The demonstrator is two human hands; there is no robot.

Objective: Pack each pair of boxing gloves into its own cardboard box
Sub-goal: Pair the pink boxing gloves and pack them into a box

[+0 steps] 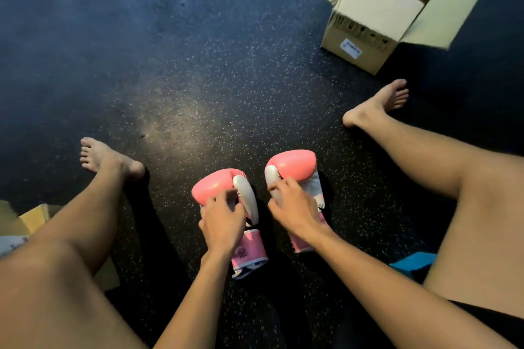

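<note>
Head view: I'm looking down on the dark speckled floor (170,65), bare legs spread wide across it. Far right stands an open cardboard box (365,45), flaps out, its inside dark from here. A second box (31,218) peeks out behind the left leg, mostly hidden. Between the knees sits the pair, just beside each other and not touching, cuffs toward me: left pink glove (215,187), right pink glove (295,164). Left hand (224,221) has its grip curled round its glove. Right hand (295,207) has its grip closed over the other's white thumb. My read: pair in hand, nothing boxed yet, so the carry to the open box remains.
</note>
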